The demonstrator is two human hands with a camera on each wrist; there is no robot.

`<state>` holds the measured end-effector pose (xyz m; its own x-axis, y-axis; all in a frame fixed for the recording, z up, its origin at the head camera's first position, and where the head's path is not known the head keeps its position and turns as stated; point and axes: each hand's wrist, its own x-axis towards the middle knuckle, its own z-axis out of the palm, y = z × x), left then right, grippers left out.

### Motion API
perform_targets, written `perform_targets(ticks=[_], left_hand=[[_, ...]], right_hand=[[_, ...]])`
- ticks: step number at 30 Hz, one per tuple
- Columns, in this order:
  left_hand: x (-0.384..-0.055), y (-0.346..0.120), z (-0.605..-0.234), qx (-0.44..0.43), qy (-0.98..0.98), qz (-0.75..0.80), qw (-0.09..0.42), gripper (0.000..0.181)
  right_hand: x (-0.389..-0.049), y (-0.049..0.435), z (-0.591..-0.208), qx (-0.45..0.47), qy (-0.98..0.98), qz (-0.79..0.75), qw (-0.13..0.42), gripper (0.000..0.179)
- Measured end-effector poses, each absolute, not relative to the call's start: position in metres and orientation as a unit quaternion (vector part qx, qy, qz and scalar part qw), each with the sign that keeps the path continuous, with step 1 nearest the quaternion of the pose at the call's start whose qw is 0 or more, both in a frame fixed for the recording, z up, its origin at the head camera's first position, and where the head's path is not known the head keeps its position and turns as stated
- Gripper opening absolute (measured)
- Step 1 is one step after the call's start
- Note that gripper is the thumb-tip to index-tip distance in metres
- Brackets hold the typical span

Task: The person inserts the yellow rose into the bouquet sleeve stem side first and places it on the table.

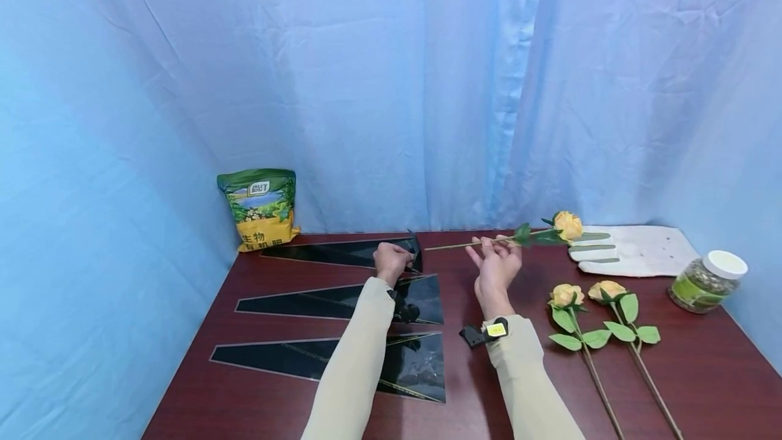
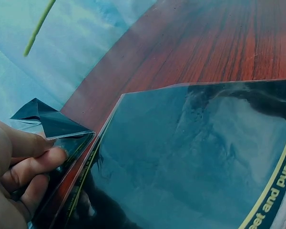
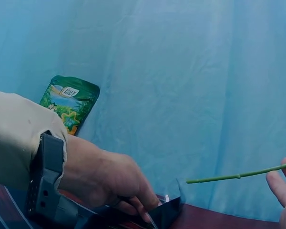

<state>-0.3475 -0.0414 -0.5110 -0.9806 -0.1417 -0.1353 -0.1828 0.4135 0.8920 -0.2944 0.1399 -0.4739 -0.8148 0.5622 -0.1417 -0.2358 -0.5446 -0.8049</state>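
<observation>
My left hand (image 1: 389,261) pinches the wide end of the farthest black-and-clear flower sleeve (image 1: 332,252). In the left wrist view, the lifted edge of that sleeve (image 2: 62,123) stands up as a fold beside the thumb. My right hand (image 1: 497,271) holds a yellow artificial rose (image 1: 568,225) by its stem, the bloom pointing right. Its bare stem end (image 3: 200,180) points left, just short of the raised sleeve mouth in the right wrist view. Two more flower sleeves (image 1: 293,303) lie flat, nearer on the table.
Two other yellow roses (image 1: 565,295) lie at right. Behind them are a white glove (image 1: 647,250) and a clear jar with a white lid (image 1: 725,264). A green and yellow bag (image 1: 259,209) stands at the back left. Blue curtains (image 1: 366,87) surround the dark red table (image 1: 690,386).
</observation>
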Motion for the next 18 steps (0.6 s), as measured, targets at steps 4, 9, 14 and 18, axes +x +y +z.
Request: perform_targets(ticks=[4, 9, 14, 18], left_hand=[[-0.348, -0.042, -0.511, -0.099, 0.842, 0.529, 0.019, 0.017], [-0.349, -0.042, -0.514, -0.100, 0.842, 0.530, 0.021, 0.017], [-0.352, -0.042, -0.516, -0.100, 0.840, 0.533, 0.020, 0.017], [-0.352, -0.040, -0.515, -0.098, 0.837, 0.539, 0.017, 0.017]], right_hand=[[-0.302, 0.133, -0.474, -0.195, -0.417, 0.854, 0.241, 0.019], [-0.310, 0.123, -0.477, -0.192, -0.432, 0.846, 0.247, 0.021], [-0.316, 0.115, -0.481, -0.187, -0.460, 0.831, 0.253, 0.019], [-0.319, 0.111, -0.484, -0.188, -0.473, 0.823, 0.253, 0.021]])
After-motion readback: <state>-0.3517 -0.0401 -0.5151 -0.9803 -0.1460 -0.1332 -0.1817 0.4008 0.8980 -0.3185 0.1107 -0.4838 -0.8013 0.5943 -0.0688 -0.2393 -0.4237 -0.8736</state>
